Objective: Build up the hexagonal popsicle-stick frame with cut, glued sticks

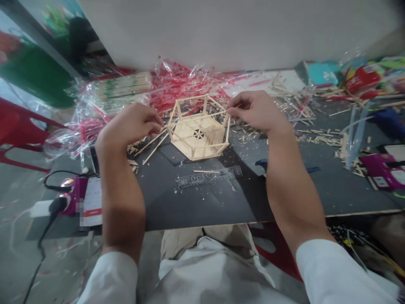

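A hexagonal frame of thin wooden sticks (193,153) stands on the dark table, with a floor of sticks laid side by side and upright corner posts. One thin wooden stick (198,118) spans its top from left to right. My left hand (134,122) is closed in a pinch at the stick's left end, beside the frame's left corner. At the far right corner, my right hand (253,110) pinches the other end. The fingertips partly hide both ends. Two loose sticks (155,148) lie below my left hand, and a short stick (205,172) lies in front of the frame.
Bundled sticks in plastic (126,86) and red-and-clear wrappers (180,80) lie along the back. Stick offcuts (319,137) are scattered right. Purple power strips (384,171) sit at the right, with another at the left beside a phone (93,200). A red stool (22,131) stands left.
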A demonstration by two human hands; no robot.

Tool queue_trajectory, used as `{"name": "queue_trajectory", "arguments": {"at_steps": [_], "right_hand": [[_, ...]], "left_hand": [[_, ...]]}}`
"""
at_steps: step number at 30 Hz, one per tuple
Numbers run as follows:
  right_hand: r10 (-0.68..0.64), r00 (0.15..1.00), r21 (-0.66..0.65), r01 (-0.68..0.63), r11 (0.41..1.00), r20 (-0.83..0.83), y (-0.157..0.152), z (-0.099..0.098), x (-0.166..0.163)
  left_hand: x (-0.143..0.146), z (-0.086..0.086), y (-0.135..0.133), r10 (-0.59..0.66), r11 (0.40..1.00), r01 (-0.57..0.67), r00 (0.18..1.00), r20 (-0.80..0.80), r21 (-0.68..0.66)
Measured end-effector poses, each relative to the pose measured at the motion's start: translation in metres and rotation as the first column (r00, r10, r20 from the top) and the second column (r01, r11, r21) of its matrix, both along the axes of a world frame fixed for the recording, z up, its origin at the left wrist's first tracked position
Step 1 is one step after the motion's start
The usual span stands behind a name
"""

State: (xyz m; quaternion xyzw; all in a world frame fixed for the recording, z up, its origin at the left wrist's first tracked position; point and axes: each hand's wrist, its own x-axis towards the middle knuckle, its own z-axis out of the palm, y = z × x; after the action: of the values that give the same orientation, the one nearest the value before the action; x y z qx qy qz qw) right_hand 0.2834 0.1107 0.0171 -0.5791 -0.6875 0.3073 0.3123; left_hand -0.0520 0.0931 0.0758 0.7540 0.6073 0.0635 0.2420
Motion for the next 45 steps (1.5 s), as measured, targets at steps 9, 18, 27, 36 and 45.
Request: {"name": "queue_trajectory", "arguments": {"at_steps": [9,18,27,36,45], "right_hand": [[0.007,1.0,0.029,-0.007,1.0,0.014,0.002,-0.002,0.001],[-0.013,0.999,0.017,0.013,1.0,0.03,-0.002,0.003,0.0],[-0.007,0.997,0.022,0.006,1.0,0.074,0.002,-0.003,0.005],[0.006,0.998,0.005,-0.006,1.0,0.065,-0.002,0.0,0.005],[-0.181,0.913,-0.07,0.221,0.973,0.365,-0.016,0.031,0.041]], "left_hand": [[-0.008,-0.006,0.008,-0.012,0.996,0.018,0.998,-0.063,0.092],[-0.016,-0.004,0.007,-0.062,0.996,0.067,0.995,-0.078,0.056],[0.008,-0.001,0.0,-0.116,0.98,0.118,0.993,-0.024,0.157],[0.003,-0.003,0.002,-0.139,0.981,0.138,0.99,-0.008,0.137],[0.007,-0.001,0.0,-0.131,0.984,0.13,0.991,0.007,0.121]]}}
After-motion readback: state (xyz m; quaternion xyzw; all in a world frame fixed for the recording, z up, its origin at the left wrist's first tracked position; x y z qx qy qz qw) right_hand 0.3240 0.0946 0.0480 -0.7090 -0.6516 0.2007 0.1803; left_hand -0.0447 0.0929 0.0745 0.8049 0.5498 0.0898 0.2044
